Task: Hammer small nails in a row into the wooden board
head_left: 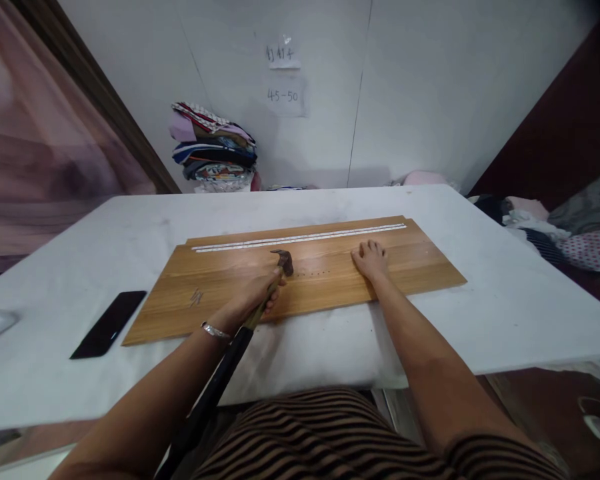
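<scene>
My left hand (pixel 261 291) is wrapped around a claw hammer (pixel 285 261), gripping the wooden handle close below the metal head. The black grip of the handle runs back along my left forearm. The hammer head is over the middle of a wooden board (pixel 240 273), beside a row of small dark dots (pixel 314 273); whether these are nail heads or holes is too small to tell. My right hand (pixel 371 259) rests on the board to the right of the row, fingers apart and slightly bent, holding nothing. Several loose nails (pixel 196 297) lie on the board's left part.
Two white strips (pixel 300 237) lie along the board's far side. A black phone (pixel 109 325) is left of the board on the white-covered table (pixel 80 250). Folded clothes (pixel 215 143) are stacked by the wall, and more cloth (pixel 540 223) lies beyond the right edge.
</scene>
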The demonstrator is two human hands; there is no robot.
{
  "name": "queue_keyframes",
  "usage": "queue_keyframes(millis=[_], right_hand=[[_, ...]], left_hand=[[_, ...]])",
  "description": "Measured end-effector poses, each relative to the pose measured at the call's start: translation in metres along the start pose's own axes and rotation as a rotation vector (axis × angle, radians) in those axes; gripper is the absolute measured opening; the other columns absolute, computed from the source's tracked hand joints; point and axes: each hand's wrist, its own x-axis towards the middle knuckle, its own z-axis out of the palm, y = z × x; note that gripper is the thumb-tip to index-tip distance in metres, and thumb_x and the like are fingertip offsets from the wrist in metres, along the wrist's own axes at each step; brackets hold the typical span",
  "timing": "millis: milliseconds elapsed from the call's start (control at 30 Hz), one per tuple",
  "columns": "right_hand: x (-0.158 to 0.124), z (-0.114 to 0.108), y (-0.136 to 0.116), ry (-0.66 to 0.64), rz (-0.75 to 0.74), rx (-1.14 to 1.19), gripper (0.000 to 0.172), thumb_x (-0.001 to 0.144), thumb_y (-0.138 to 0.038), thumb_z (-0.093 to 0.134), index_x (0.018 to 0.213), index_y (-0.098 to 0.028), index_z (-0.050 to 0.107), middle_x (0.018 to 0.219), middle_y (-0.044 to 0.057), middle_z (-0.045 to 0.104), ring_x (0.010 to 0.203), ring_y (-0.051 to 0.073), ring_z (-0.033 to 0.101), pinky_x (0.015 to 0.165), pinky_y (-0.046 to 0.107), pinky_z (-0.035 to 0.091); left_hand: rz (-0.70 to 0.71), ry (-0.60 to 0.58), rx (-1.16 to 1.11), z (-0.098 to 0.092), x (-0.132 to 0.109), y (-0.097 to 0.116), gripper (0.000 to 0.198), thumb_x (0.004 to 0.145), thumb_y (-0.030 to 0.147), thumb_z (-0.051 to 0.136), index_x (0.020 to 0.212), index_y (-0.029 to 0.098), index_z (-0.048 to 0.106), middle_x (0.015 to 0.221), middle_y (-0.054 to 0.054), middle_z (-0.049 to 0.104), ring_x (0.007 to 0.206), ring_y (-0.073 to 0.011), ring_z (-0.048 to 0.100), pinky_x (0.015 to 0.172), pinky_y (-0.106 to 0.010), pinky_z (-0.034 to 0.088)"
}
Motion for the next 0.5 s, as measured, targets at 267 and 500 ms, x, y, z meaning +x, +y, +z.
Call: queue_keyframes(millis=[267,500], right_hand=[[0.0008,0.0016,0.0006,0.005,-0.002,-0.015,0.053,0.111,-0.047,0.040,0.146,-0.018,0.067,0.171,0.019,0.052,0.159,0.035,0.038,0.128,0.057,0.028],[0.0010,0.0021,0.0013,0.007,-0.006,-0.019,0.052,0.111,-0.046,0.040,0.145,-0.018,0.068,0.168,0.019,0.054,0.158,0.035,0.039,0.129,0.056,0.028]], left_hand=[[0.008,0.007,-0.044,-0.0009,-0.0009,0.0023,0.045,0.109,0.059,0.039,0.111,0.020,0.062,0.059,0.006,0.045,0.044,-0.0105,0.034,0.045,-0.025,0.026],[-0.014,0.018,0.000,0.0015,-0.0034,0.0025,0.043,0.109,0.059,0.040,0.109,0.021,0.061,0.061,0.006,0.046,0.043,-0.0092,0.033,0.045,-0.024,0.025]])
